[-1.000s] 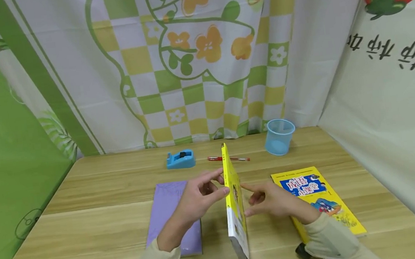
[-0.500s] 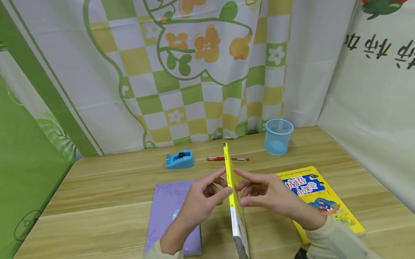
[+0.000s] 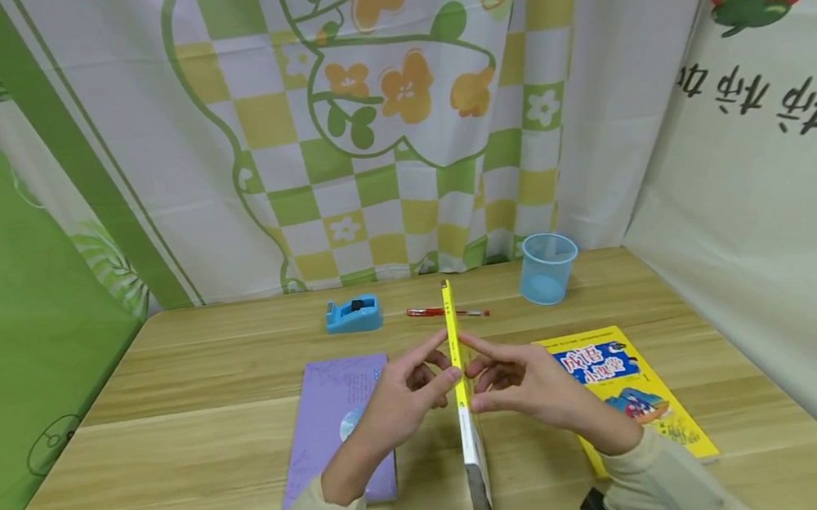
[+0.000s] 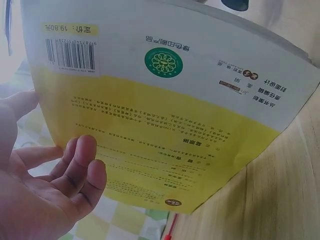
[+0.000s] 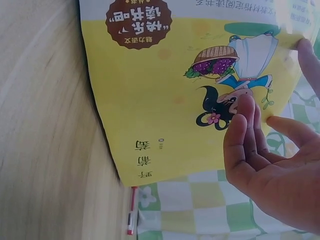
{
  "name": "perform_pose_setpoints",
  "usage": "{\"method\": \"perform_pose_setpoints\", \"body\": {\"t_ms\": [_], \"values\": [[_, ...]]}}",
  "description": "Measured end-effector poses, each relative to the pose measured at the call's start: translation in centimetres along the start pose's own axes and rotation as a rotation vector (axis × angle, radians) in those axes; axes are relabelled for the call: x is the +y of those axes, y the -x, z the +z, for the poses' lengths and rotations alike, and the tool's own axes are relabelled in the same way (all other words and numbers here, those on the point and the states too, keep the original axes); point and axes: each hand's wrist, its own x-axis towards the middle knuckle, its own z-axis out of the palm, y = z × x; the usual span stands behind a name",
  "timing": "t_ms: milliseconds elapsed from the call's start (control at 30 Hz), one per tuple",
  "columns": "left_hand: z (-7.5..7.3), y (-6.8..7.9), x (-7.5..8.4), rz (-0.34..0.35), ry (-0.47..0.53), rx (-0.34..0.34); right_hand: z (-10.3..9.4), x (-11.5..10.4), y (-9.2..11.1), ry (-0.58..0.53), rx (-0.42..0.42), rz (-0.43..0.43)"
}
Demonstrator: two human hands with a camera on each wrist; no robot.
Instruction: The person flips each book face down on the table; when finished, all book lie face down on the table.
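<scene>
Background: green-and-yellow checked white cloth (image 3: 387,183) behind a pale wooden tabletop (image 3: 175,442).
Container: translucent light-blue round cup (image 3: 549,270), upright at the rear right.
Book: thin yellow-and-white paperback (image 3: 465,422), upright at front centre, spine uppermost, seen more edge-on than a second ago.
Left hand (image 3: 398,400): index and thumb extended against the back cover, other fingers loosely bent.
Right hand (image 3: 527,379): likewise against the front cover, now closer to the spine.

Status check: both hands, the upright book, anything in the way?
Left hand and right hand touching opposite sides. Upright book between them, spine up. Purple book flat at left, yellow book flat at right, neither touching it; nothing apparently blocking.
</scene>
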Motion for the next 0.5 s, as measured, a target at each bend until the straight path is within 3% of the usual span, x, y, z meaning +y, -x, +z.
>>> {"method": "perform_pose_setpoints", "body": {"t_ms": [333, 500], "values": [[0.7, -0.1, -0.6, 0.043, -0.006, -0.048, -1.3, -0.4, 0.2, 0.038, -0.012, -0.010], [1.2, 0.1, -1.3, 0.053, -0.097, -0.108, -2.6, -0.5, 0.5, 0.054, -0.041, -0.035]]}}
